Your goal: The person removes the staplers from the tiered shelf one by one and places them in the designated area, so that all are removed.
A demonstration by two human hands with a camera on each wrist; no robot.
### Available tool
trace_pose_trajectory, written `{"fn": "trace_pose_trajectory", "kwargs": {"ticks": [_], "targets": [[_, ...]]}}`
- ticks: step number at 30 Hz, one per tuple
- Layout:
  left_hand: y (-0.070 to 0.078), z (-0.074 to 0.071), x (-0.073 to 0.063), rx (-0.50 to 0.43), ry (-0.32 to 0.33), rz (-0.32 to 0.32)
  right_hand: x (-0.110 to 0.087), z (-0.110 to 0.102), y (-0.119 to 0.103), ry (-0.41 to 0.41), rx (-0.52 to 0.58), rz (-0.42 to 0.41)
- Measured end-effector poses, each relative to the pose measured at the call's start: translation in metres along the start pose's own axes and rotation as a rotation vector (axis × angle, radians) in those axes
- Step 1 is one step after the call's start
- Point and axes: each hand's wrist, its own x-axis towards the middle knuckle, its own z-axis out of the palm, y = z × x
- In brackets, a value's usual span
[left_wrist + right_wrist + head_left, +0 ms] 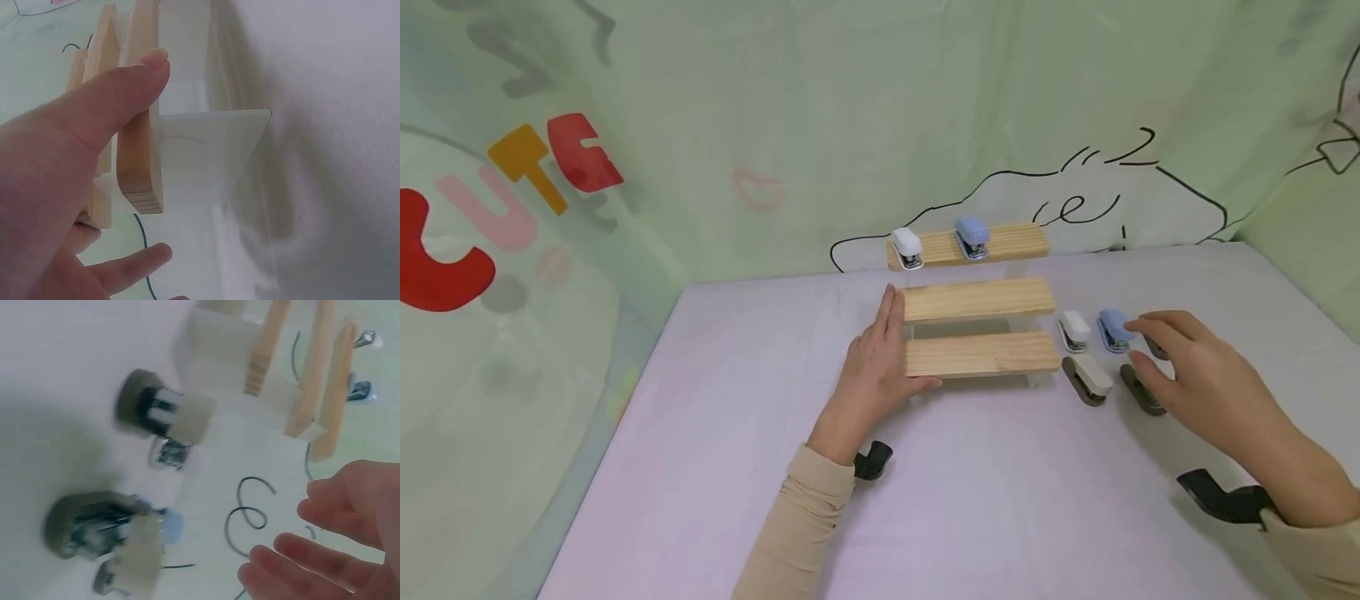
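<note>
My left hand (874, 367) holds the left end of a three-tier wooden rack (981, 356). Its thumb (140, 81) lies across the front of the lowest board, while other fingers reach toward the boards behind. A white mini stapler (907, 247) and a blue mini stapler (972, 237) sit on the top board. Right of the rack, my right hand (1213, 383) hovers by the table staplers with relaxed fingers and nothing between them. Nearest its fingertips are a blue stapler (1115, 331) and a dark-based stapler (1142, 390). Another stapler (1157, 348) is partly hidden behind the hand.
A small white stapler (1074, 331) and a longer pale grey stapler (1087, 379) lie close to the rack's right end. Translucent side supports (206, 144) carry the boards. A printed curtain (820, 125) hangs behind the pale tablecloth (737, 417). Black straps are on both wrists.
</note>
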Motion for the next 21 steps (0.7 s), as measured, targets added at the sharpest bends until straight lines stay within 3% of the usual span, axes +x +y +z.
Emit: {"fn": "trace_pose_trajectory", "kwargs": {"ticks": [9, 15, 21], "targets": [[-0.003, 0.002, 0.0, 0.011, 0.0, -0.004, 0.023, -0.006, -0.023, 0.047, 0.033, -0.053], [-0.002, 0.001, -0.001, 0.001, 0.006, 0.002, 0.041, -0.006, -0.038, 0.119, 0.065, -0.153], [-0.002, 0.001, -0.002, 0.007, 0.015, 0.006, 0.057, -0.004, -0.049, 0.112, 0.099, -0.183]]}}
